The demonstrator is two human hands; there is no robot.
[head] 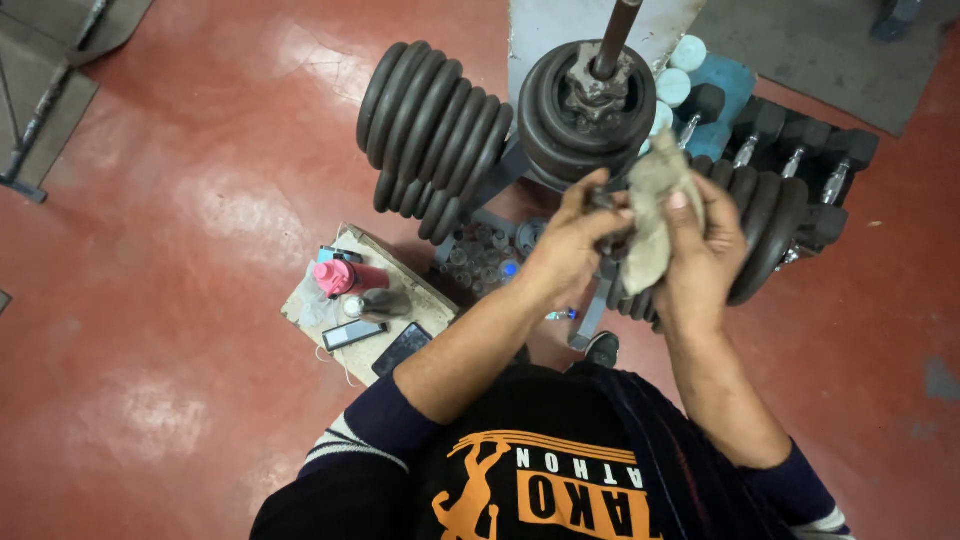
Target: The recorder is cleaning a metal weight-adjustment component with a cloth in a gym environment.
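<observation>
My right hand (700,250) grips a crumpled grey-beige rag (655,215), thumb pressed on its upper part. My left hand (570,240) is closed beside it, fingers pinching a small dark object against the rag; the object is mostly hidden. Both hands hover in front of a stack of black weight plates (560,110) threaded on an upright bar (615,35), whose collar sits on top. I look down past my dark shirt with an orange print.
A row of black plates (430,135) hangs on a rack at left, another row (770,225) at right, with dumbbells (800,150) beyond. On the red floor a small board (395,280) carries a pink-capped bottle (345,277), a phone and small items.
</observation>
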